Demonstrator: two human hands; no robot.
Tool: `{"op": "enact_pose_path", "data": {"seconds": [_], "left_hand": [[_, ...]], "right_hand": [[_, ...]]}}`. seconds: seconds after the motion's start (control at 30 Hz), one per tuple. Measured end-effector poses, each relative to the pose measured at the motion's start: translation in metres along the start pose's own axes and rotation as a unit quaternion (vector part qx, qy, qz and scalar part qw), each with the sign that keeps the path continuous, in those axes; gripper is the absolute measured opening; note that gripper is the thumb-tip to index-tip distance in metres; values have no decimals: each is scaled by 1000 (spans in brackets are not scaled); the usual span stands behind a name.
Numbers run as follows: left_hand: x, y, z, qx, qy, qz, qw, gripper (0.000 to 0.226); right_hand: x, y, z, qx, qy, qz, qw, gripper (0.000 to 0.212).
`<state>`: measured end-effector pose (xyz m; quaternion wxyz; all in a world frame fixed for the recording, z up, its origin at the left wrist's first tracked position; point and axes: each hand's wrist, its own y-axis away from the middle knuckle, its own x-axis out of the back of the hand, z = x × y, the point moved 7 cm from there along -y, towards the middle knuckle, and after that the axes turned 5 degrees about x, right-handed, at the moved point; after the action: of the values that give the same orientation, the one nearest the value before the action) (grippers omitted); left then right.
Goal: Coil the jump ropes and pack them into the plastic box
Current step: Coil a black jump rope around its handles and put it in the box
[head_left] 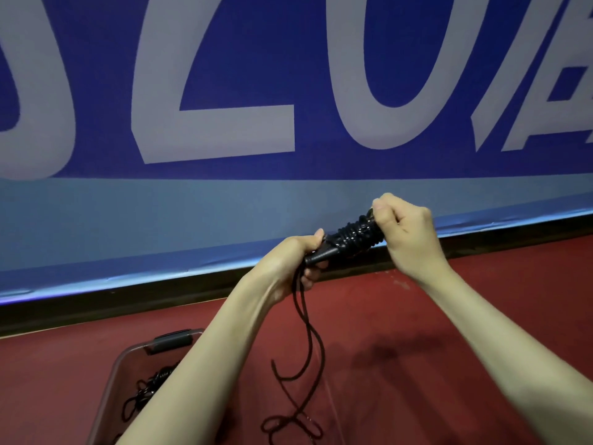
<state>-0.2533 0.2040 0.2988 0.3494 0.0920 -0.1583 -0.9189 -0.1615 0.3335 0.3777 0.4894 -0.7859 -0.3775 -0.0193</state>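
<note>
1. A blue banner (288,91) with large pale letters fills the upper half of the view, with a dark baseboard strip beneath it; below that lies the red floor (417,332).
2. The plastic box (110,380) sits on the floor at about 7 o'clock, clear-walled with a dark latch at its far rim. Inside lies a coiled black rope (147,390), partly hidden by the left forearm.
3. The jump rope (349,239) is held up in mid-air near the centre, in front of the baseboard. Its long axis runs diagonally, the low end toward 8 o'clock and the high end toward 2 o'clock.
4. It looks glossy and black: cord wound in tight turns round the handles, with a smooth bare handle end showing at the lower left.
5. A loose dark tail of cord (308,348) hangs from the lower end toward 6 o'clock and loops on the floor.
6. The left hand (295,261) grips the lower handle end, fingers curled round it.
7. The right hand (404,232) pinches the upper end of the bundle, fingers bent and pressed together.
</note>
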Motion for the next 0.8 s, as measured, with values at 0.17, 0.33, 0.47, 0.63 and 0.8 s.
{"op": "enact_pose_path", "data": {"seconds": [0.17,0.33,0.47,0.63,0.8], "left_hand": [[28,8,9,-115,-138,201,963,36],[39,33,18,-297,-201,336,871,32],[42,42,29,-383,-267,376,801,24],[33,56,42,-451,-388,406,694,35],[35,50,36,-440,-345,367,744,29]], "right_hand": [[-24,18,-9,37,70,-47,996,36],[-43,17,5,-147,-21,-72,986,42],[-62,32,24,-368,-204,-132,898,36],[-76,51,30,-461,-239,-208,829,31],[-70,47,34,-425,-215,-155,866,30]]}}
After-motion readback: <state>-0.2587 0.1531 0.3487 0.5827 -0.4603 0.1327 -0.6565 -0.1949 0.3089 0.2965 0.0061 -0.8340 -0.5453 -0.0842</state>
